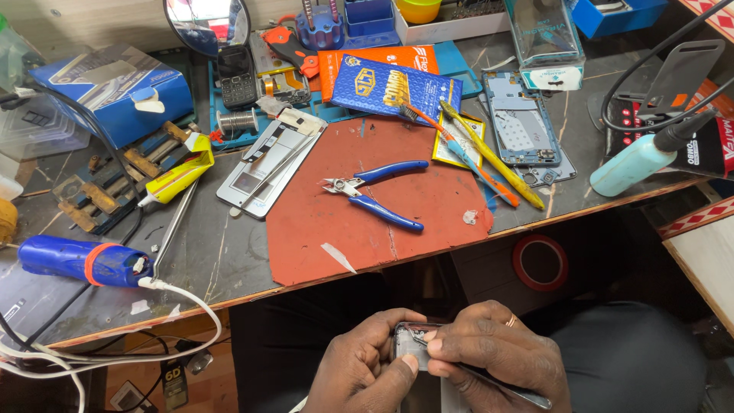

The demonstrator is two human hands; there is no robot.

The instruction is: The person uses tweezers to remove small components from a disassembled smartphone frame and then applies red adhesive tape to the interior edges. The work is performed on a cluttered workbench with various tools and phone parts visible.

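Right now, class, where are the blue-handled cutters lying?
The blue-handled cutters lie mid-bench on the red mat, right of the silver phone frame, left of the yellow brush.

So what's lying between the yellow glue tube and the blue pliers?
In the head view, a silver phone frame plate lies between the yellow glue tube and the blue pliers, partly on the red mat.

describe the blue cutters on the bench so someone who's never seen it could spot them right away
Find the rust-red rubber mat lying on the dark workbench, above the person's two hands. Near its middle lie the small side cutters with blue handles, silver jaws pointing left, handles spread to the right. They are the only tool resting wholly on the mat; the yellow and orange brushes lie off to its right edge.
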